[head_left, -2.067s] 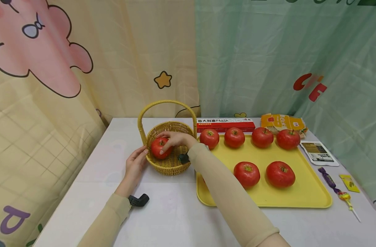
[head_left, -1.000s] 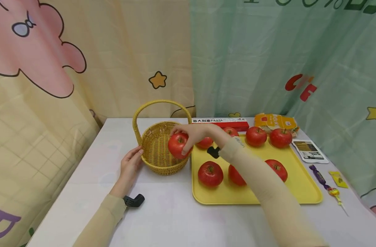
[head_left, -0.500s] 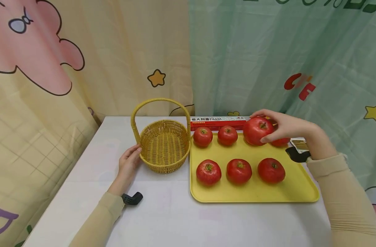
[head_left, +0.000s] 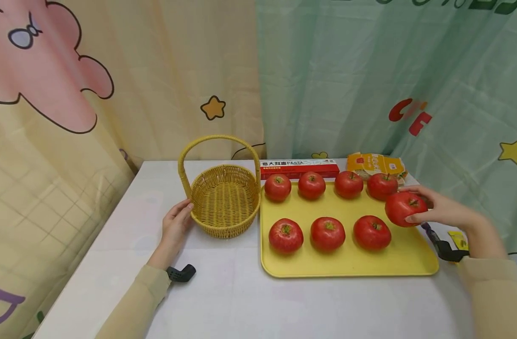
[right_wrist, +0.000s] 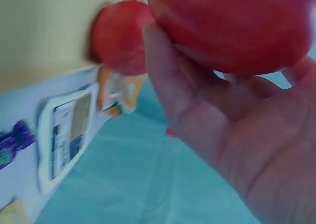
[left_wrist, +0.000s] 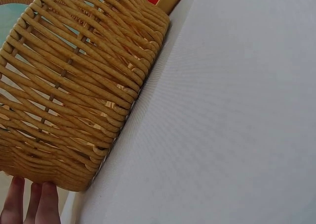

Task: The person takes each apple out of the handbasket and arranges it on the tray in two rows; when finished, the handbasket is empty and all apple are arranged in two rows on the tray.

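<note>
My right hand (head_left: pixel 432 212) grips a red apple (head_left: pixel 403 208) (right_wrist: pixel 232 26) just above the right end of the yellow tray (head_left: pixel 347 263). Several more red apples lie on that tray in two rows; the front row ends with an apple (head_left: pixel 372 231) just left of the held one. An empty wicker basket (head_left: pixel 225 200) (left_wrist: pixel 74 85) with a hoop handle stands left of the tray. My left hand (head_left: pixel 175 226) rests against the basket's left wall, its fingers straight; in the left wrist view only its fingertips (left_wrist: pixel 32 204) show below the weave.
A red pasta box (head_left: pixel 299 168) and an orange packet (head_left: pixel 374 164) lie behind the tray. A white sachet (right_wrist: pixel 66 135), a purple-wrapped sweet and a small yellow packet (head_left: pixel 457 240) lie to the tray's right. Curtains close off the back and both sides of the white table (head_left: pixel 241 301).
My right hand lifted the apple out of the basket, carried it rightward over the tray, and now holds it low at the tray's right end. The left hand stayed at the basket.
</note>
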{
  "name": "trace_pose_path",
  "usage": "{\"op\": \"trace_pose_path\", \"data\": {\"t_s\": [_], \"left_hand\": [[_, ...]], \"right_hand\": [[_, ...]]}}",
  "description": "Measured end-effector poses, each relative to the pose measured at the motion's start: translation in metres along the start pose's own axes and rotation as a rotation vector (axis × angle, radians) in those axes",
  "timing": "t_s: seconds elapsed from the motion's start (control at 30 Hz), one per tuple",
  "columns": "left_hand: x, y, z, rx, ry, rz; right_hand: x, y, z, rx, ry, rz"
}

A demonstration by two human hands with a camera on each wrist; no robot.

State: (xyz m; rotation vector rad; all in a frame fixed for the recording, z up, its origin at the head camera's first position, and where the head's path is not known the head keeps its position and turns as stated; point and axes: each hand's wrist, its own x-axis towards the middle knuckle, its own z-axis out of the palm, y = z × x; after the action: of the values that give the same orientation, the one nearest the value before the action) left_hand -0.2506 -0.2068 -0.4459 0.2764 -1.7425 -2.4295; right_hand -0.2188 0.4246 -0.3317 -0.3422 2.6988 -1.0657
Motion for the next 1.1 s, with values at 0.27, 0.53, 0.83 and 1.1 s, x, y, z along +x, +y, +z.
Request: {"op": "trace_pose_path", "data": {"t_s": [0.27,0.53,0.83,1.1], "left_hand": [[0.001,0.001,-0.002,-0.012,0.006,0.001],[0.002,0.000,-0.004,-0.006,0.006,0.020],[0.003,0.000,-0.004,-0.024,-0.006,0.015],[0.004,0.003,-0.005,-0.016,-0.006,-0.012]], "right_hand": [[-0.014,0.033,0.018,-0.055,-0.042,0.091],[-0.016,0.038,0.029,-0.039,-0.052,0.104],[-0.015,0.039,0.028,-0.037,-0.066,0.106],[-0.017,0.039,0.024,-0.051,-0.068,0.108]]}}
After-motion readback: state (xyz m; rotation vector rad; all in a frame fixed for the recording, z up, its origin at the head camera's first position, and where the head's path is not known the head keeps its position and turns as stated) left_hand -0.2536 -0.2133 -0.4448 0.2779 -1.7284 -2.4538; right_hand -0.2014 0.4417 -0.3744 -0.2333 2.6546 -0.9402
